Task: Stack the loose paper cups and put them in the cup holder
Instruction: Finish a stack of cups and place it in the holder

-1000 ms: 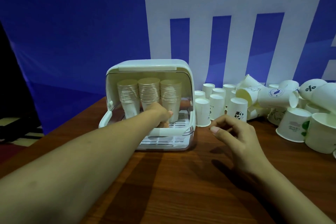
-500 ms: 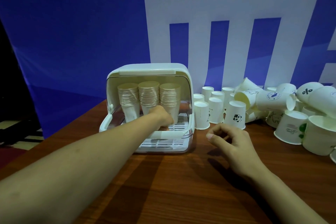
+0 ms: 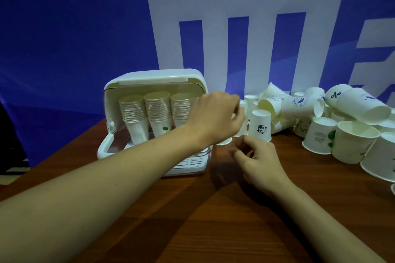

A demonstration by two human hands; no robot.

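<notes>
The white cup holder stands open on the wooden table, with three stacks of paper cups inside it. Just right of the holder, my left hand curls over an upside-down paper cup; only that cup's rim shows under my palm. My right hand hovers low over the table in front of a panda-print cup, fingers loosely curled and holding nothing. More small upside-down cups stand behind the panda cup.
A heap of larger loose paper cups fills the right side of the table, some upright, some tipped over. A blue and white banner hangs close behind. The table's left edge runs past the holder.
My left hand has come out of the holder and swung right onto the nearest upside-down cup. My right hand has stayed near the panda cup, its fingers curled in more.
</notes>
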